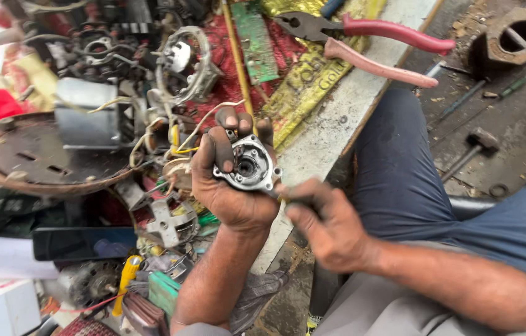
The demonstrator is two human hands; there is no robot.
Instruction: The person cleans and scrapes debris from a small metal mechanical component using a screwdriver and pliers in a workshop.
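Cluttered bench, parts everywhere. My left hand grips the housing, fingers wrapped around it. My right hand clenches a tool at its edge. Housing looks stripped bare; nothing refitted yet, I judge.

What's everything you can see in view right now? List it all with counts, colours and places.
metal housing: one, silver-grey with a round centre bore, held in the left hand.
pliers: one, red handles, top centre on the bench.
hammer: one, dark, on the floor at right.
metal block: one, rusty with a round hole, top right.
round plate: one, rusty brown, left.
circuit board: one, green, top centre.
motor parts and wires: many, grey and yellow, piled on the bench.
bench edge: one, pale grey, centre.
left hand: grips the housing.
right hand: closed on a thin tool whose tip sits at the housing's lower edge; tool mostly hidden.
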